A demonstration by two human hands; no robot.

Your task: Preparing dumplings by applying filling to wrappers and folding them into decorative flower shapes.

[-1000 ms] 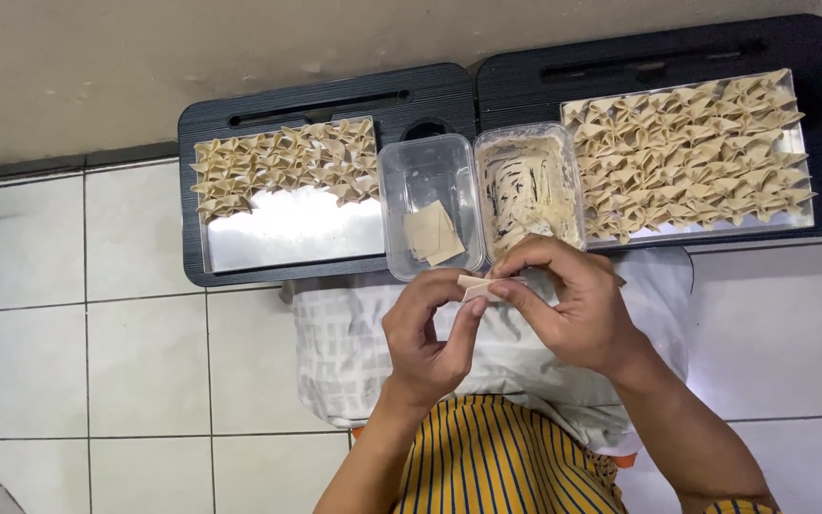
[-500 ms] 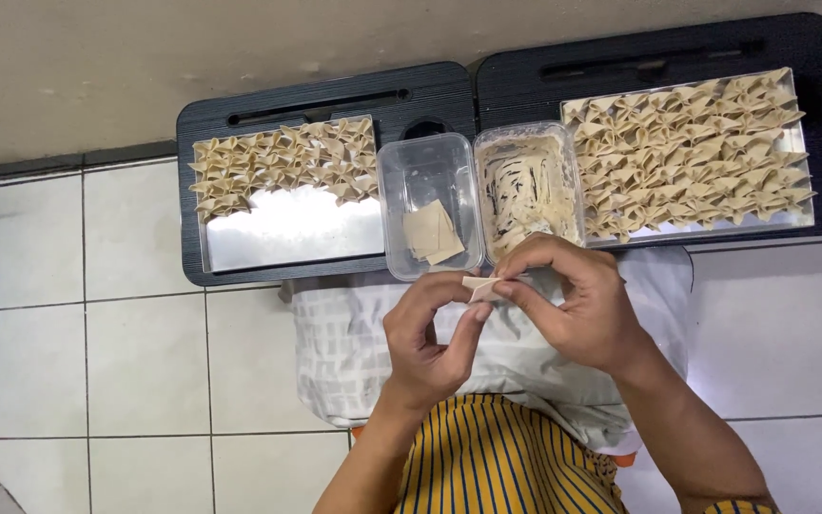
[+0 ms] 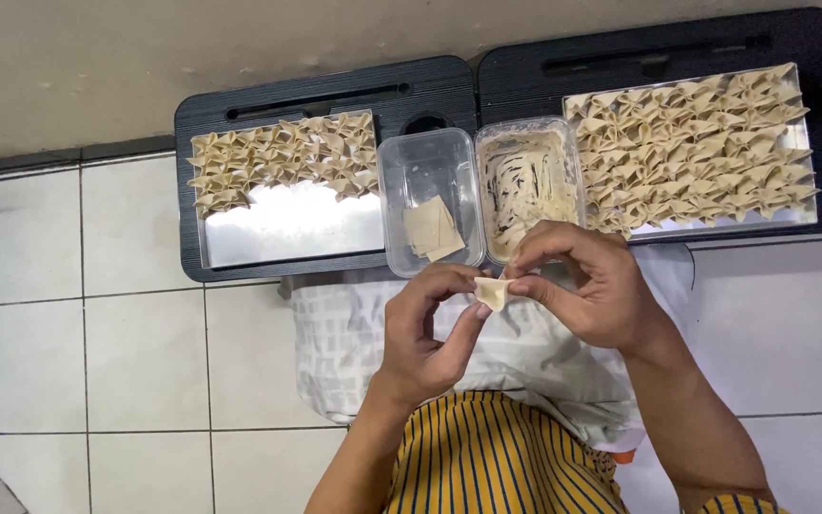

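Your left hand (image 3: 425, 333) and right hand (image 3: 587, 286) meet over the pale checked cloth (image 3: 335, 343) on your lap, both pinched on one small folded dumpling wrapper (image 3: 492, 291). Your left thumb and forefinger are closed on its left edge, the other fingers curled loosely underneath. Your right fingertips press together on its right and upper edge, the hand arched above it.

Just beyond your hands, a clear plastic box (image 3: 430, 152) holds a few flat square wrappers (image 3: 432, 228). Beside it on the right sits a second clear tub (image 3: 529, 186) smeared with pale filling. To the far left, a metal tray (image 3: 287, 228) carries folded dumplings along its far half. To the far right, a fuller tray (image 3: 801, 214) is almost covered with them.
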